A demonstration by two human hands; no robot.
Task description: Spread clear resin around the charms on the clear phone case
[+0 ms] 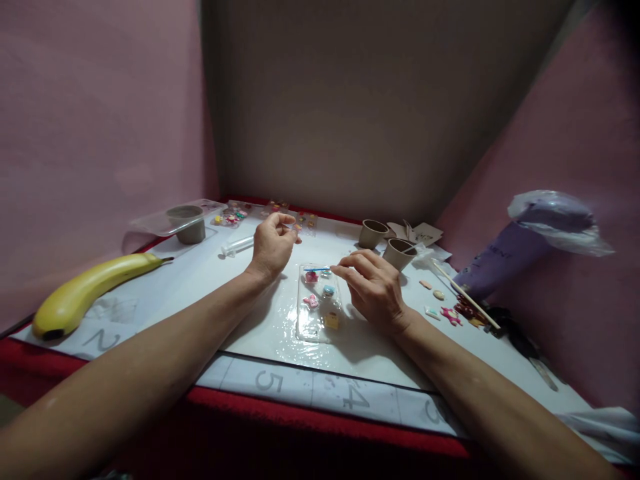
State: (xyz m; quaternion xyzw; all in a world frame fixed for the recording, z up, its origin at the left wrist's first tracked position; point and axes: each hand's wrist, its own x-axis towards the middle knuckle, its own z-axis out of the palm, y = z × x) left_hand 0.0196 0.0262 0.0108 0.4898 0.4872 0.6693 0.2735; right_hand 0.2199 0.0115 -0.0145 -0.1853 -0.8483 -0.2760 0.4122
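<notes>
A clear phone case (303, 327) lies flat on the white board, with wet, glossy patches around its edges. Small charms are set on it: a pink bunny-like one (311, 301), a blue one (328, 291), a yellow one (331, 321) and a dark pink one (311, 277). My right hand (373, 285) pinches a thin blue stick (316, 269) above the case's far end. Beyond the case to the left, my left hand (274, 245) is raised with loosely bent fingers apart and nothing visible in them.
A clear syringe (237, 247) lies behind my left hand. Two cups (373, 233) stand at the back right, near loose charms (451, 316), a wooden stick (467, 295) and a purple bag (505, 257). At left are a banana (95, 288) and another cup (191, 230).
</notes>
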